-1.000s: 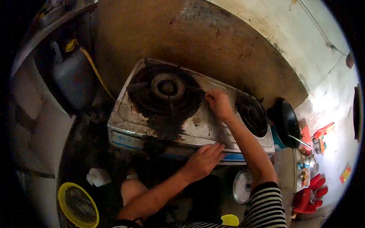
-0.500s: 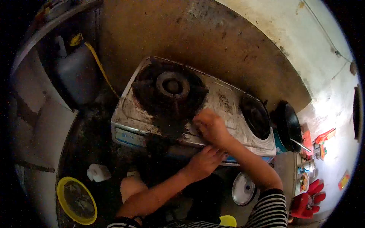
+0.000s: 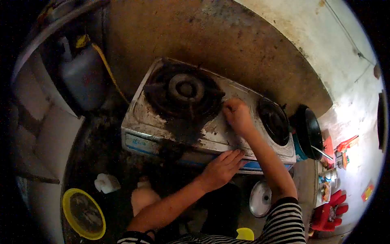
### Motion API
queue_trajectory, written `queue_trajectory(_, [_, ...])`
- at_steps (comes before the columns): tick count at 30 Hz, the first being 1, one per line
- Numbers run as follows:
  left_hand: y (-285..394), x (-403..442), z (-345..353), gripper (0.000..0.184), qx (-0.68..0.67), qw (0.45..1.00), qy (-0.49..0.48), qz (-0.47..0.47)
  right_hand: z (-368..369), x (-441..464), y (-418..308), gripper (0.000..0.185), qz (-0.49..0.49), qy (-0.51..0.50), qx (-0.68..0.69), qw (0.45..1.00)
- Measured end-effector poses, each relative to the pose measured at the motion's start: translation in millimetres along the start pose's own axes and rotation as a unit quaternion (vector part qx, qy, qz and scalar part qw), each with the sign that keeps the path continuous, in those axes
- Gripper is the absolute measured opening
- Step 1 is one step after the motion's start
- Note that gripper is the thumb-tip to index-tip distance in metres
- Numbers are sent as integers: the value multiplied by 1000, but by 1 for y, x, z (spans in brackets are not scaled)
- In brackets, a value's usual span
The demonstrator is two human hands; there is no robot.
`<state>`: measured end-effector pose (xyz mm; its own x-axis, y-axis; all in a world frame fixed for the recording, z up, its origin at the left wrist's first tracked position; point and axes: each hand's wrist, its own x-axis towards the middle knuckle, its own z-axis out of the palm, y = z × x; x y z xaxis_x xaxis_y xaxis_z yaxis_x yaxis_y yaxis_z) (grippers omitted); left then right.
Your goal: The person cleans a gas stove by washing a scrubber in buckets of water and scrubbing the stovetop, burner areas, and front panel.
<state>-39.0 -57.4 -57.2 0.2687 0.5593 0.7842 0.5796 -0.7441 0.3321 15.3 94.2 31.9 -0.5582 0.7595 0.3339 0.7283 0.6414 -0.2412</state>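
Observation:
A grimy two-burner gas stove [image 3: 219, 140] stands in front of me. Its steel top is smeared with black soot, thickest around the left burner [image 3: 186, 88]. The right burner [image 3: 274, 121] is a dark round pan. Between the two burners, my right hand [image 3: 238, 116] is closed, its curled fingers pressed to the stove top. Whatever is inside those fingers is hidden. My left hand [image 3: 222, 168] lies with fingers stretched out along the stove's front edge, holding nothing.
A grey gas cylinder [image 3: 83, 75] with a yellow hose stands at the left. On the floor are a yellow-rimmed basin [image 3: 67, 211], a white container [image 3: 107, 184] and a metal lid [image 3: 260, 199]. A black wok [image 3: 312, 128] leans beyond the stove's right end.
My right hand has moved up and away from the front edge, toward the back of the stove top between the burners. My left hand's fingers now lie flatter on the front edge.

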Motion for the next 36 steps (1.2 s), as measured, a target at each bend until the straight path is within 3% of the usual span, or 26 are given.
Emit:
queue_trajectory(1, [0, -1, 2, 41, -2, 1000, -1, -4, 4, -4, -2, 9, -11, 5, 2, 1000])
queue_trajectory(2, [1, -2, 1, 41, -5, 1000, -5, -7, 6, -15, -13, 9, -94, -25, -7, 995])
queue_trajectory(5, [2, 1, -3, 40, 19, 1000, -12, 1, 4, -14, -10, 10, -109, -16, 85, 990])
queue_trajectory(6, [1, 2, -4, 40, 15, 1000, -10, 2, -2, -3, 1, 10, -23, -23, 29, 999])
queue_trajectory(9, [0, 4, -4, 38, -3, 1000, -8, 1, -12, 14, 15, 9, 80, -46, 10, 996])
queue_trajectory(10, [-1, 4, -3, 35, -9, 1000, -5, -2, -3, 2, 13, 10, -68, 27, -4, 997])
queue_trajectory(11, [1, 2, -1, 33, -19, 1000, -6, -10, 3, -12, -5, 9, -125, 10, 23, 992])
queue_trajectory(13, [1, 4, -5, 37, -15, 1000, 1, -7, -4, -25, -38, 8, -148, -34, 63, 986])
queue_trajectory(16, [1, 4, -7, 39, -4, 1000, -9, 1, -15, 18, 20, 9, 115, -75, 35, 990])
queue_trajectory(20, [1, 2, -2, 39, -7, 1000, -15, 1, 4, -13, -7, 10, -108, 20, 51, 993])
queue_trajectory(21, [2, 0, -1, 39, -9, 1000, -14, -1, 4, -18, -23, 11, -179, -22, 60, 982])
queue_trajectory(23, [1, 0, 0, 39, -5, 1000, -9, -1, 2, -8, -10, 13, -118, -20, 108, 987])
queue_trajectory(26, [4, 3, -6, 38, 12, 1000, -8, -6, -3, 20, 10, 12, 24, -1, 70, 997])
queue_trajectory(29, [2, 1, -1, 37, -8, 1000, -7, -2, 4, -8, -3, 9, -103, 5, 1, 995])
queue_trajectory(32, [3, 2, -1, 36, -18, 1000, 7, -6, -7, -15, -15, 7, -87, -14, 92, 992])
queue_trajectory(35, [1, 6, -5, 36, -7, 1000, 11, 4, -13, 22, 18, 6, 65, -2, 23, 998])
queue_trajectory(36, [-2, 6, -4, 37, -3, 1000, 9, 11, -6, 20, 15, 6, 52, -4, -4, 999])
